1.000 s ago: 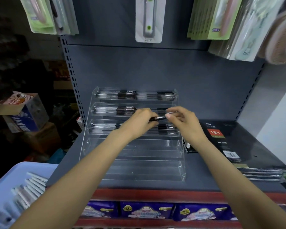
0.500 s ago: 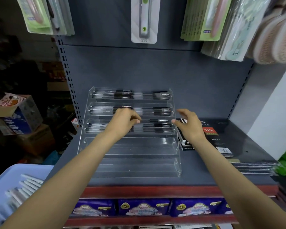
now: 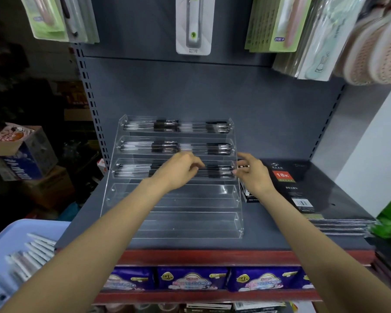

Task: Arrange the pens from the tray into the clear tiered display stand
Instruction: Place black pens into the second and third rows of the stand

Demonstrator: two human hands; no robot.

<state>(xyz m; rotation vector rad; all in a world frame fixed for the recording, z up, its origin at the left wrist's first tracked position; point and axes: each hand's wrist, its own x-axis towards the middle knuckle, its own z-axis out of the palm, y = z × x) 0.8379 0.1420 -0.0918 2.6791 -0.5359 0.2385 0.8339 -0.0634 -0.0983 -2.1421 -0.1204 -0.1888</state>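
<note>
From your head camera, the clear tiered display stand (image 3: 172,199) sits on the grey shelf (image 3: 280,240) against the back panel. Its top three tiers hold pens (image 3: 145,146) lying flat, long axes running left to right along each step; the two lower tiers hold none. Your left hand (image 3: 178,170) hovers over the third tier with fingers curled loosely, and you cannot tell whether it pinches a pen, since the hand covers the middle of that row. Your right hand (image 3: 251,175) is at the stand's right end wall, fingertips drawn together near the pen ends there; contact is unclear. At lower left, the blue tray (image 3: 0,249) is cut off by the frame edge and holds more pens (image 3: 35,249), blurred, pointing diagonally. A black diary (image 3: 303,184) lies right of the stand.
</note>
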